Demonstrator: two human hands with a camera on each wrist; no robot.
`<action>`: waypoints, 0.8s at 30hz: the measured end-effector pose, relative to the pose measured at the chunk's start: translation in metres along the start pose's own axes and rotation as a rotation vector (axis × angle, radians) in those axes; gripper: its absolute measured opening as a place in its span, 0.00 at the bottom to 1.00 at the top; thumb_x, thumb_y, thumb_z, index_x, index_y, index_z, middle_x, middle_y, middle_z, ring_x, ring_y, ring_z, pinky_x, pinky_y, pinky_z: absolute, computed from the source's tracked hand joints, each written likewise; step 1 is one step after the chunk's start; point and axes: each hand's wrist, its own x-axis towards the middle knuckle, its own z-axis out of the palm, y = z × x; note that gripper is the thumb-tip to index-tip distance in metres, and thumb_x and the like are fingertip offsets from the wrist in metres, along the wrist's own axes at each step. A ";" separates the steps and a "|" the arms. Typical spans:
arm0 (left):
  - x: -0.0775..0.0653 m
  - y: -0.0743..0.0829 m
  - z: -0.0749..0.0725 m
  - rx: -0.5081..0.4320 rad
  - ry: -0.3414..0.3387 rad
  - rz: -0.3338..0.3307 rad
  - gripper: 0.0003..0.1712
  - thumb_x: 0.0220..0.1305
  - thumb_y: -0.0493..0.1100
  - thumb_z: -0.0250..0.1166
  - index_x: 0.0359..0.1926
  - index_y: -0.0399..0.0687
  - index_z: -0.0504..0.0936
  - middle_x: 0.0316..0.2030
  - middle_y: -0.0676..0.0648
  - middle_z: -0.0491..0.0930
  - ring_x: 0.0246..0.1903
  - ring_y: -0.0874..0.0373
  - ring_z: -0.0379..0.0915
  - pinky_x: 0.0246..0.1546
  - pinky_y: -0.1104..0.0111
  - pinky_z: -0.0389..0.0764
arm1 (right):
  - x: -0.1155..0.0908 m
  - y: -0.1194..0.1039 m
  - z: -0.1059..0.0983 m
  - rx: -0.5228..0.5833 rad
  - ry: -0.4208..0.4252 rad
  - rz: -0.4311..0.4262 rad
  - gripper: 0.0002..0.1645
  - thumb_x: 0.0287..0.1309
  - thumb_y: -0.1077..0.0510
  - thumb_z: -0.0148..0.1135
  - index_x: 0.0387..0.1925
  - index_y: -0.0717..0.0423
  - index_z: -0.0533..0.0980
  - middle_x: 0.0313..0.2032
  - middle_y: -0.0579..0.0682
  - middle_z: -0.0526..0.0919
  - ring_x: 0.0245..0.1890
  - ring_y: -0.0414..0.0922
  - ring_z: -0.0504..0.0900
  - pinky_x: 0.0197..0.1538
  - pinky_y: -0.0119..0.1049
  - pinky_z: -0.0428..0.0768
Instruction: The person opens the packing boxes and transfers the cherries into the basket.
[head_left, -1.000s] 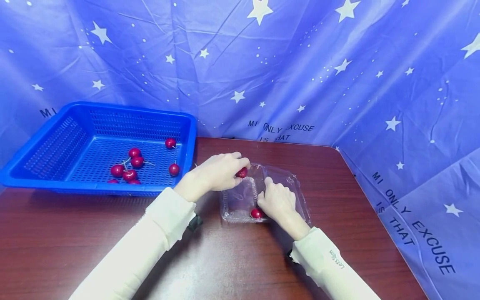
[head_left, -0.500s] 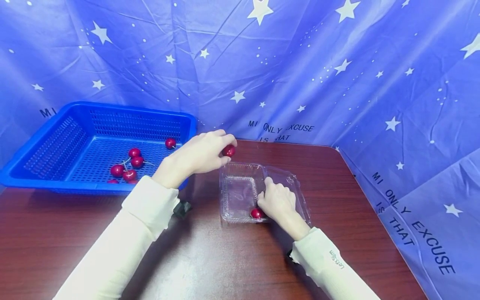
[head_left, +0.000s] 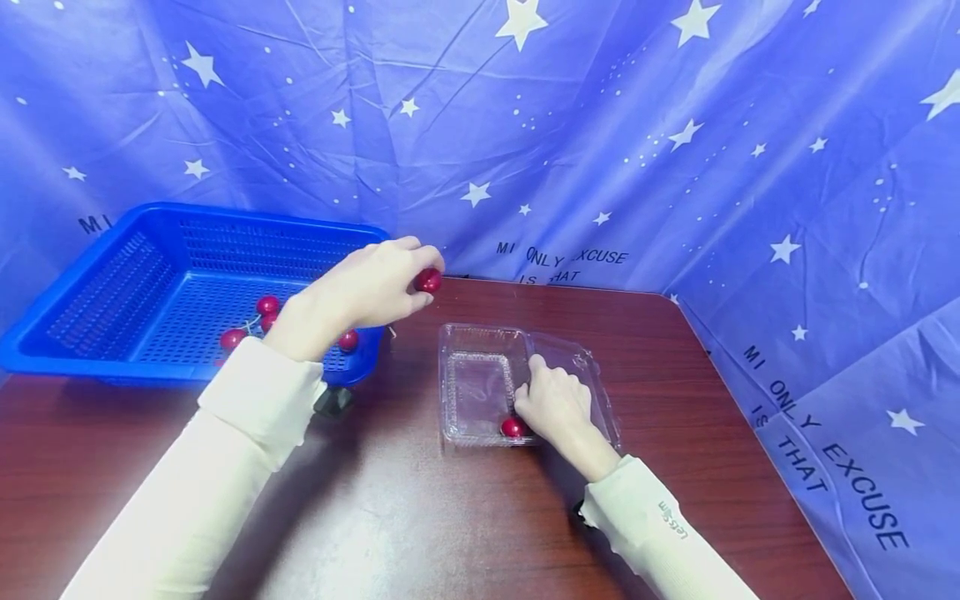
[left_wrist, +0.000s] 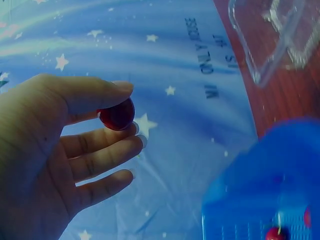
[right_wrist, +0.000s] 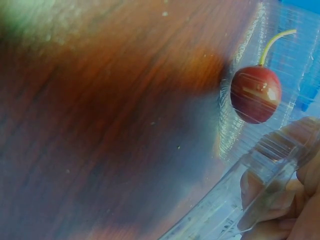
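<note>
My left hand (head_left: 367, 283) pinches a glossy dark-red cherry (head_left: 428, 281) between thumb and index finger, in the air by the right side of the blue basket (head_left: 165, 329). In the left wrist view the other fingers stay spread below the cherry (left_wrist: 116, 115). My right hand (head_left: 557, 404) grips the edge of a clear plastic box (head_left: 478, 387) where its lid folds out. Fingers (right_wrist: 270, 200) show through the plastic in the right wrist view. One cherry (right_wrist: 256, 94) with a pale stem lies inside the box, close to the right hand.
Several cherries with stems lie in the basket, partly hidden by the left arm; one cherry (head_left: 348, 340) sits at its right side. The open lid (head_left: 585, 367) spreads rightward on the brown table (head_left: 420, 500). A blue star-printed curtain (head_left: 480, 125) hangs behind and at the right.
My left hand has moved left and away from above the box, toward the basket, with the cherry held throughout. The right hand and the box have stayed put.
</note>
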 end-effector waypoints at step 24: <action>-0.041 -0.062 -0.034 0.018 -0.034 -0.153 0.19 0.53 0.32 0.66 0.49 0.41 0.79 0.43 0.35 0.78 0.44 0.39 0.73 0.47 0.43 0.73 | -0.001 -0.001 0.000 0.002 0.017 -0.011 0.11 0.49 0.54 0.56 0.28 0.58 0.70 0.24 0.65 0.85 0.23 0.62 0.81 0.20 0.55 0.75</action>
